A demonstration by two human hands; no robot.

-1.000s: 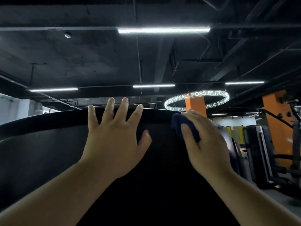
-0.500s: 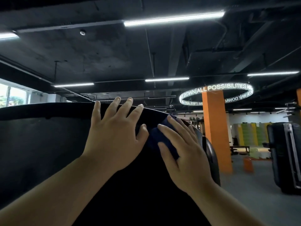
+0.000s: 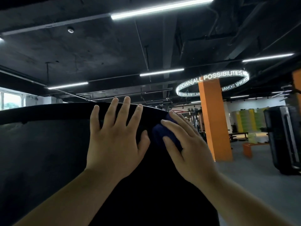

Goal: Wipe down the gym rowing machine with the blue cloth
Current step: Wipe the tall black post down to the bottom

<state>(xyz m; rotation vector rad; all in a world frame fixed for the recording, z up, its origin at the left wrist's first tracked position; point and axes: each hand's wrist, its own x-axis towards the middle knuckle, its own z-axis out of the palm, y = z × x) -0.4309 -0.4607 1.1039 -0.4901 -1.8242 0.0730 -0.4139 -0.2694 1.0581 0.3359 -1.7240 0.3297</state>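
Head view: on the rowing machine [image 3: 48,152], left hand [image 3: 114,144] lay flat, grip wide; right hand's [image 3: 190,154] straight-fingered grip pressed the blue cloth [image 3: 160,134].

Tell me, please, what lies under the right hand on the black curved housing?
A bunched dark blue cloth lies under the right hand, pressed against the black curved machine housing. Palm and fingers cover most of it, so its full extent is hidden.

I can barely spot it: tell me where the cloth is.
Head view, right of centre: the cloth is pressed under the right hand on the black housing, just beside the left hand.
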